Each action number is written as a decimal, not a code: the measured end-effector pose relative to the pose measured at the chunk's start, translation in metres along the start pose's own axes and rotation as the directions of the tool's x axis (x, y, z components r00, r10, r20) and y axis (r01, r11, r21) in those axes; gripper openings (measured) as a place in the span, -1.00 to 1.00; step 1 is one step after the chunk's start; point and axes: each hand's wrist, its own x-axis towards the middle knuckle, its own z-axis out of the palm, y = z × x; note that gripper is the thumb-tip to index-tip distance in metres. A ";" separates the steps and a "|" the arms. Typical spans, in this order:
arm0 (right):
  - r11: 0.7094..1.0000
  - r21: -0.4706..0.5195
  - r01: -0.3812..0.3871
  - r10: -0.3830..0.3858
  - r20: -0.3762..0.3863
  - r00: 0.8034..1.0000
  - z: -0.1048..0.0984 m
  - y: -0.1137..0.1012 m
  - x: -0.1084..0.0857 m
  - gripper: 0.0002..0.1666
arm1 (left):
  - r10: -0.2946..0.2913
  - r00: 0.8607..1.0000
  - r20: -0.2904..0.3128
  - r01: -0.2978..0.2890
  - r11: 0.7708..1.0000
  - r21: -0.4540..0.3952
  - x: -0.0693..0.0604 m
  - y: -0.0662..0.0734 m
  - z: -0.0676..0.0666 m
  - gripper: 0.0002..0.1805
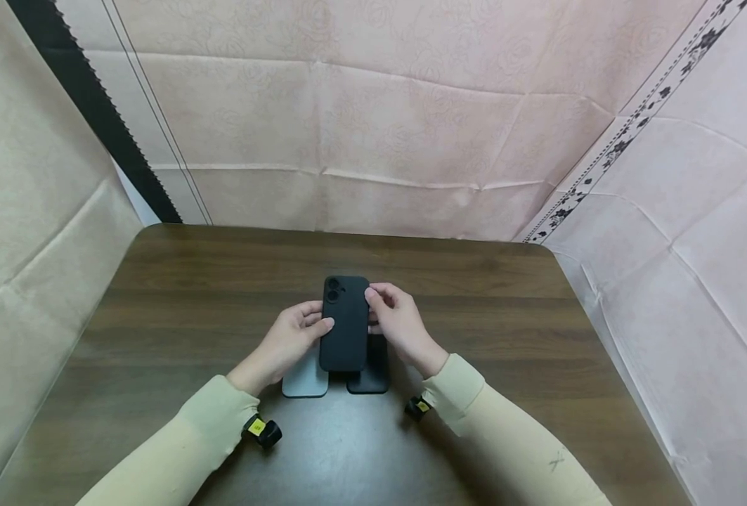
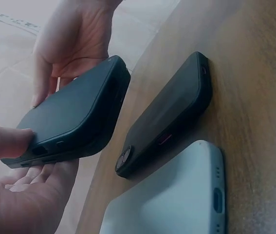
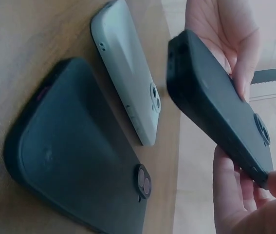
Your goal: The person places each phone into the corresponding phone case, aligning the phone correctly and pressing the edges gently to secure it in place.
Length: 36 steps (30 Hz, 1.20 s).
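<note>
Both hands hold a black phone in a case (image 1: 344, 334) above the table, its camera side facing up. My left hand (image 1: 291, 337) grips its left long edge, thumb on the back and fingers beneath. On the opposite edge, near the top, my right hand (image 1: 398, 320) pinches it between thumb and fingers. A seam runs along its thick side in the left wrist view. Below it a pale blue-grey phone (image 1: 306, 376) and a second dark phone (image 1: 369, 376) lie side by side, back up, partly hidden in the head view.
The phones are over a brown wood-grain table (image 1: 221, 281) with rounded far corners. Pale patterned cloth (image 1: 379, 126) hangs behind it and along both sides. A small black device (image 1: 262, 430) is strapped at each wrist.
</note>
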 end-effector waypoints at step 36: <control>1.000 0.007 0.008 -0.008 0.013 1.000 -0.002 -0.004 0.000 -0.74 | 0.023 0.999 0.039 -0.025 0.999 0.047 -0.001 0.001 0.004 -0.56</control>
